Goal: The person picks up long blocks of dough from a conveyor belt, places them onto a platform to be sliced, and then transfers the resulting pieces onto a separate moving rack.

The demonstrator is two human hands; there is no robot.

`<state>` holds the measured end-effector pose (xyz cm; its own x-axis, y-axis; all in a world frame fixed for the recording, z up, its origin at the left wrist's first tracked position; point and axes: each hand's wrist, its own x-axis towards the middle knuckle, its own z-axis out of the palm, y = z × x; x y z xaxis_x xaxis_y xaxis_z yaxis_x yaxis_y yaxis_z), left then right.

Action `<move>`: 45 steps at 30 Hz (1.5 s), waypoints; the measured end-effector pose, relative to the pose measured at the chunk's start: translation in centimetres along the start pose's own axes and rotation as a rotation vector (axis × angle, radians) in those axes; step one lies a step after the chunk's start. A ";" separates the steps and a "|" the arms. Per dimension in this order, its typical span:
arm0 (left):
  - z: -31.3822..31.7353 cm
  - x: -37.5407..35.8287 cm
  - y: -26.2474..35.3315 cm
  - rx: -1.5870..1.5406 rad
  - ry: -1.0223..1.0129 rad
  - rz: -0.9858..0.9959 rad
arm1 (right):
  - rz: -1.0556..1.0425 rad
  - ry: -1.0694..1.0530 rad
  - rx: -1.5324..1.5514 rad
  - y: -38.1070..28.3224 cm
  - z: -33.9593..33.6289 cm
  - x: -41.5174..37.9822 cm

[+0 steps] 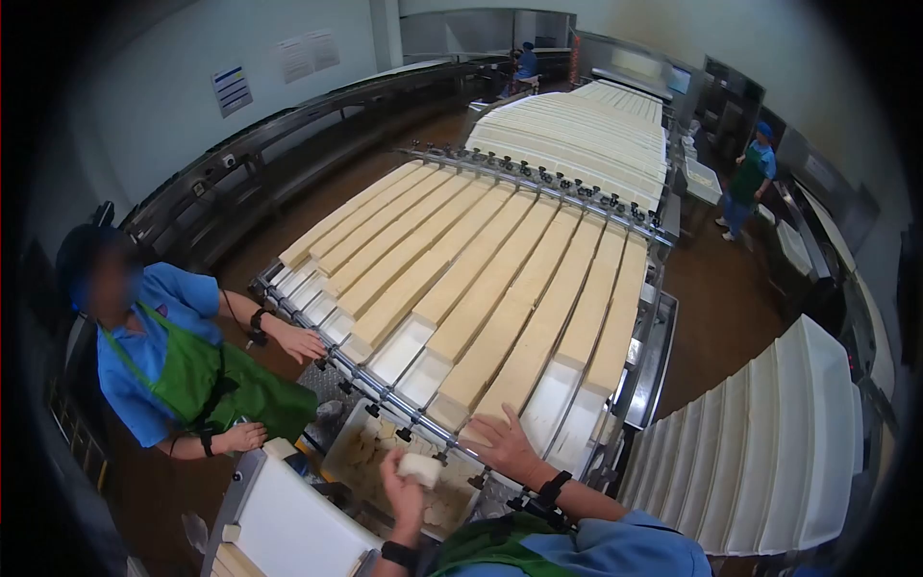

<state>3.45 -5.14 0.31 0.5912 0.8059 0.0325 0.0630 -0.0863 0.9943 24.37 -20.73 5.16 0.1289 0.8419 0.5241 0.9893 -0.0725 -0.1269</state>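
Long pale blocks (500,298) lie side by side in rows on a conveyor with a metal rail (385,392) along its near end. My right hand (507,444) rests with fingers spread on the near end of one of these blocks. Below the rail, my left hand (404,486) is closed around a small whitish piece (420,468). Beneath it stands a white bin (361,444) with scraps of pale material inside.
A co-worker in a green apron (216,370) stands at the left, one hand by the rail. White trays (760,442) are stacked at the right. A white belt (298,510) runs at lower left. Two other people (753,178) (525,65) are farther back.
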 end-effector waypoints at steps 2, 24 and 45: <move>-2.9 -0.6 -1.4 0.060 0.168 -0.034 | 0.013 0.011 0.037 -0.2 -0.3 0.2; -10.4 -11.9 -6.4 0.354 0.029 -0.379 | -0.050 -0.145 -0.102 0.9 2.0 0.7; -23.3 -25.8 -3.5 0.023 1.010 -0.374 | -0.135 -0.319 0.212 -14.0 8.4 9.7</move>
<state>-30.72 -11.95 -1.62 -0.4050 0.8935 -0.1937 0.1229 0.2632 0.9569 11.17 -7.05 4.92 -0.0623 0.9623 0.2649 0.9553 0.1343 -0.2632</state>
